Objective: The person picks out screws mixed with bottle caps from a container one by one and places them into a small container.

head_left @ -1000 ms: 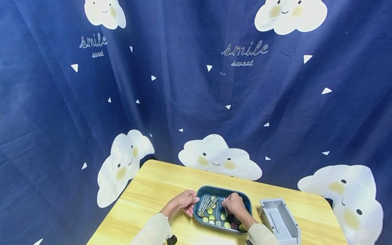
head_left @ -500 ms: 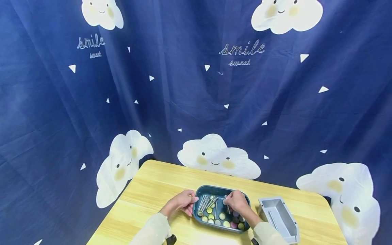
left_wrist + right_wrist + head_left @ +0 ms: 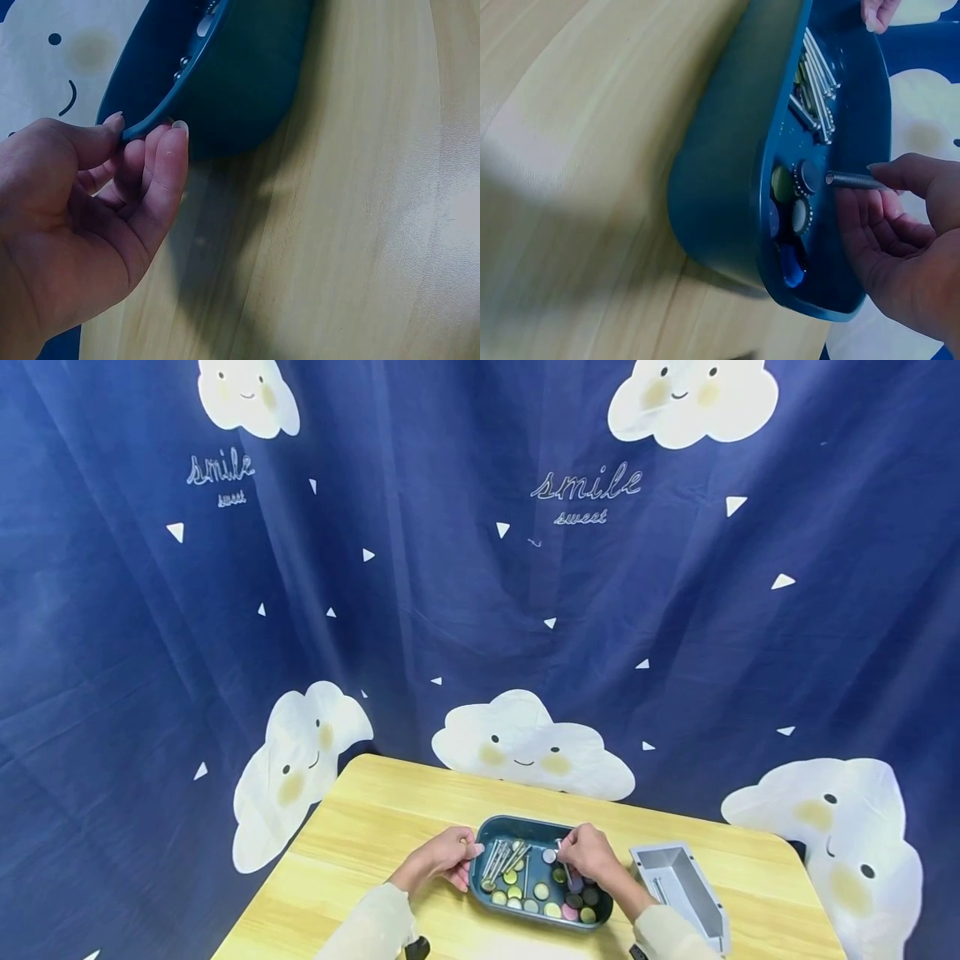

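Note:
A dark teal tray stands on the wooden table. My left hand pinches its left rim between thumb and fingers, plain in the left wrist view. Over the tray's right part, my right hand holds a metal bolt between thumb and fingers. In the right wrist view the threaded end of that bolt juts out past the fingertips. Several more long bolts lie bunched at the tray's left. Bottle caps, yellow, silver, pink and dark, are spread across the tray's floor.
To the right of the tray sits a grey bin, with long metal bolts lying in it. The light wooden table ends in front of a blue curtain printed with clouds.
My right hand has shifted a little to the right with the bolt, baring more caps beneath it. My left hand keeps its grip on the rim. The head view has turned slightly.

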The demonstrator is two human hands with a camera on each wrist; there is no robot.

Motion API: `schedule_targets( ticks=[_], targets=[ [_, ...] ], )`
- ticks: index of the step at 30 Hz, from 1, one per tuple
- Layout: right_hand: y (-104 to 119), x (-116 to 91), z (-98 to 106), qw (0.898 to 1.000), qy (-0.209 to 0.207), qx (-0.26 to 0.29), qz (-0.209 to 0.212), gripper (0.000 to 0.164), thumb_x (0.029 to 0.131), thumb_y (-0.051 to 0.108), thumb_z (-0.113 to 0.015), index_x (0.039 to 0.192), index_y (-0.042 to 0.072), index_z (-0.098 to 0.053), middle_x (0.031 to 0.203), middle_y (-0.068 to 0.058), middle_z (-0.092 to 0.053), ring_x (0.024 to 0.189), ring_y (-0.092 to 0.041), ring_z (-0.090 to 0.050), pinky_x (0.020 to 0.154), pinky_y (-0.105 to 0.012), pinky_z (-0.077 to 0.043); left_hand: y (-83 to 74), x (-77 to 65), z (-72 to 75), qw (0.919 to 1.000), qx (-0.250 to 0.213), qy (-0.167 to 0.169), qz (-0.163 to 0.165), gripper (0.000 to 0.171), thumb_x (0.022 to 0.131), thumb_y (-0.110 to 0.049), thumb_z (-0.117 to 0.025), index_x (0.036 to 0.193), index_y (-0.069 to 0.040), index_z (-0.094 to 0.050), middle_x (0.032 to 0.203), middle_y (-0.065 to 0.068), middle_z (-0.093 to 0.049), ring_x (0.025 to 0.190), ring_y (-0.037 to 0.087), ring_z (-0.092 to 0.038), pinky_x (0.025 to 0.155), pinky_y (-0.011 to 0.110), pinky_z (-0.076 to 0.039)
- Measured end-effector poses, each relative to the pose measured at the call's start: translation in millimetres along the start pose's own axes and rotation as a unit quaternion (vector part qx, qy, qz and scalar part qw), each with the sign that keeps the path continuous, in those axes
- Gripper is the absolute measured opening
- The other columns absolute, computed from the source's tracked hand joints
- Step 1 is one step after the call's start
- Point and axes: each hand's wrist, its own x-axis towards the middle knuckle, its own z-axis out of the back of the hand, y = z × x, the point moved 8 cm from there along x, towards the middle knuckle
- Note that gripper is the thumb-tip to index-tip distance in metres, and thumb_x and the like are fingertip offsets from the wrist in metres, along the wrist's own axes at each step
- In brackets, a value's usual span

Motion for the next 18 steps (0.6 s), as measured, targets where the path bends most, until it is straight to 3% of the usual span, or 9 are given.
schedule_targets(
  ticks=[18],
  targets=[
    [3.2, -8.0, 23.4, 1.000, 0.011, -0.028, 0.007, 0.022, 0.076, 0.003, -0.076, 0.060, 0.010, -0.062, 0.048, 0.004, -0.053, 0.045, -0.010, -0.054, 0.046, -0.019, -0.047, 2.0, 2.9, 1.2, 0.9999, -0.009, 0.008, -0.002, 0.020, 0.106, -0.016, -0.058, 0.090, -0.009, -0.048, 0.063, 0.000, -0.051, 0.046, 0.011, -0.059, 0.045, 0.025, -0.062]
  ],
)
